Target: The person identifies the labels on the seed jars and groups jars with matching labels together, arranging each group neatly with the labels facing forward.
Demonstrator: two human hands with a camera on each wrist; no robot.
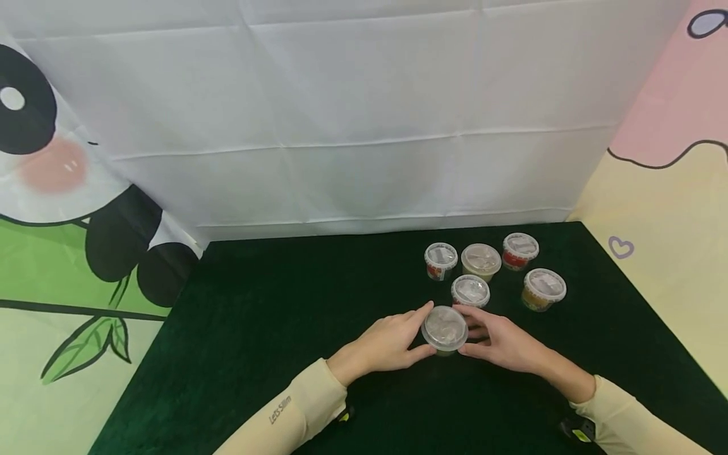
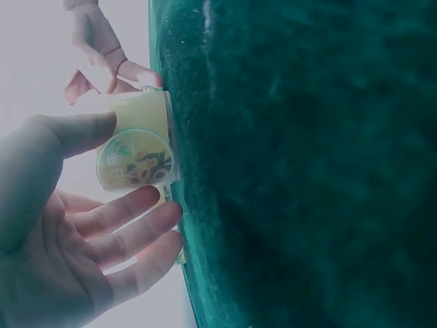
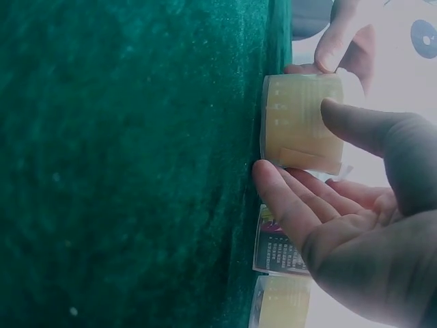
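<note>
Cup in hand: a small clear-lidded cup (image 1: 445, 328) of pale yellow stuff stands upright on the dark green cloth (image 1: 273, 328), near the front of the table and just in front of the group of like cups.
Left hand: the left hand (image 1: 388, 343) cups the near-left side of the cup; the left wrist view shows its thumb (image 2: 82, 131) at the upper wall and the fingers spread loosely under it, more touching than clamped.
Right hand: the right hand (image 1: 500, 341) meets it from the other side; the right wrist view shows its thumb (image 3: 362, 126) on the wall and the fingers (image 3: 287, 198) lying along the base, lightly curled round the cup.
Label: a round printed sticker (image 2: 135, 161) shows on the cup's side in the left wrist view.
Neighbours: a second lidded cup (image 1: 470, 291) stands just behind; four more (image 1: 481, 261) sit further back and to the right.
Doing it well: it seems wise to press evenly from both sides on the wall, not the thin lid, and to keep the cup level so the filling stays put.
Risk: knuckles drifting back could nudge the cup just behind.
Surround: white sheet (image 1: 364, 114) behind, a cartoon panda banner (image 1: 62, 208) to the left.
</note>
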